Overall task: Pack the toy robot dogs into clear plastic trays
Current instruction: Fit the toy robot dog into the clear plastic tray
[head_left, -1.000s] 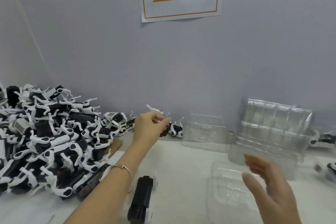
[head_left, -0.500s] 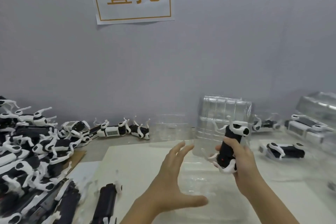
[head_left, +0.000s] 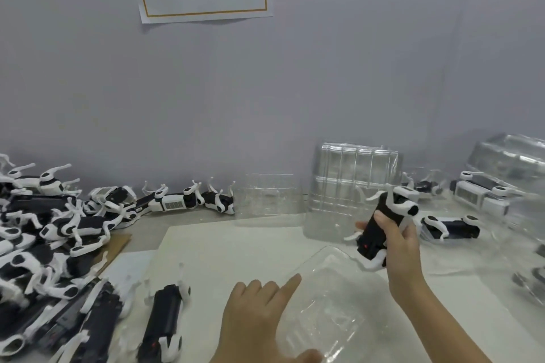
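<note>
Dog in hand, tray under palm. Toy robot dog (head_left: 380, 227) upright in right hand (head_left: 402, 247), fingers wrapped round the black body, white head uppermost, just beyond the far right corner of the clear tray (head_left: 330, 303) lying flat on the table (head_left: 236, 244). Same grasp as half a second ago. Left hand (head_left: 259, 312) down from its hover since then: fingers straight and spread on the tray's near left rim, thumb along the near edge, nothing clasped, seemingly steadying the thin plastic. A second back, away at the row of dogs by the wall, with the right hand bare and loose over the tray. Meaning for the job: tray pinned, dog ready, seating probably next; no dog in this tray yet. Worth laying the dog flat first, since the splayed white legs could catch on the moulded pocket. Stack of spare trays (head_left: 354, 186) propped upright behind, pile of loose dogs (head_left: 44, 230) at far left, single dog (head_left: 165, 321) lying near the left hand, another dog (head_left: 451, 225) on the table beyond the right hand.
</note>
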Demonstrator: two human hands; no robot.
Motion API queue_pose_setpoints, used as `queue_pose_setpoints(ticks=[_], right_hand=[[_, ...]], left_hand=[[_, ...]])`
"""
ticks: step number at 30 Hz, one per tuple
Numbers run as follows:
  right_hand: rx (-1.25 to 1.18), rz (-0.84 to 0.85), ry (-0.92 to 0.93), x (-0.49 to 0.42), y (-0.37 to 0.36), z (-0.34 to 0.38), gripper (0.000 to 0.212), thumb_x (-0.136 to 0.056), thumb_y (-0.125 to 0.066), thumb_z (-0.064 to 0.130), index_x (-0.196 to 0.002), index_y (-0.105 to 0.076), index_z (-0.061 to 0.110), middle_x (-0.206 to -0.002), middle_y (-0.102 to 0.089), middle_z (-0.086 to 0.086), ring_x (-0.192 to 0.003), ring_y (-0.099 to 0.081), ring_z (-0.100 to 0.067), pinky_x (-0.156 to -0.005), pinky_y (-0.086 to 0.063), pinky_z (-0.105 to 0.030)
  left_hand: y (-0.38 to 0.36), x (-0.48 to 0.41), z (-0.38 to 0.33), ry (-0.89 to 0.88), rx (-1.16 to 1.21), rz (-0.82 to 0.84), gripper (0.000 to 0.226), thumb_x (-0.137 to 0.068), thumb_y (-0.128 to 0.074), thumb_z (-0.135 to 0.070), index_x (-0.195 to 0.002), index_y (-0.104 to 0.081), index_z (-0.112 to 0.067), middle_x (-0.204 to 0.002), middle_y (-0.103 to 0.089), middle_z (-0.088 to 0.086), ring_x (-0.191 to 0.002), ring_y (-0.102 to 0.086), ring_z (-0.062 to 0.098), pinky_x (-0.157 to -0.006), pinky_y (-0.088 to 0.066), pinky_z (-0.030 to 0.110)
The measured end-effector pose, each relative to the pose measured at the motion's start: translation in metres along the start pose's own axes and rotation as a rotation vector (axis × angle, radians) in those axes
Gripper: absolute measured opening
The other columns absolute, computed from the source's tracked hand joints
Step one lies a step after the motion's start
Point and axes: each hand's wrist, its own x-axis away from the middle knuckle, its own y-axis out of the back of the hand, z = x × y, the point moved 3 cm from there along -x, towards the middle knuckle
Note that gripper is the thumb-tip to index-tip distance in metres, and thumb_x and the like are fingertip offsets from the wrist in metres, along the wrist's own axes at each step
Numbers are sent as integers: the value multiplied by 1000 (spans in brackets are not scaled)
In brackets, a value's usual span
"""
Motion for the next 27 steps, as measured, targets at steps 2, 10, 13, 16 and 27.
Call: queue_pose_setpoints(ticks=[2, 10, 13, 16, 27], right_hand=[[13, 10, -10, -1, 4, -1, 15, -94, -61, 21, -105, -58, 11, -95, -74, -14, -85, -70, -24, -76, -56, -41], [-23, 31, -53, 2, 15, -5, 17, -98, -54, 30, -99, -60, 14, -96, -72, -14, -58, -66, -16, -56, -54, -32], [12, 57, -48, 1, 13, -7, 17, -99, -52, 29, -110, -56, 16, -105, -68, -21, -67, -68, -25, -59, -57, -34], [27, 72, -56, 0, 11, -12, 21, -98, -55, 29, -115, -54, 17, -117, -64, -22, -98, -67, -33, -70, -59, -39], [253, 379, 149, -8, 4, 20, 50, -76, -77, 18, -114, -50, 36, -102, -71, 3, -92, -70, -14, -70, -60, -27]], left_hand=[[8, 8, 3, -23, 133, -8, 78, -83, -25, -83, -127, -59, -27, -89, -61, -7, -76, -53, 9, -74, -32, 23], [2, 36, 17, 234, 234, 391, 63, -55, -68, -80, -106, -66, -43, -133, -47, -24, -74, -55, -3, -71, -49, 14], [4, 33, 0, 171, 99, 246, 71, -52, -60, -84, -89, -74, -25, -98, -62, -1, -54, -46, 8, -48, -44, 17], [4, 30, -13, 160, 97, 200, 63, -58, -59, -78, -84, -73, -22, -88, -58, -2, -57, -42, 8, -47, -42, 16], [-7, 47, 29, 689, 615, -134, 61, -75, -67, -32, -128, -40, -48, -151, -30, -19, -140, -26, -4, -118, -24, 33]])
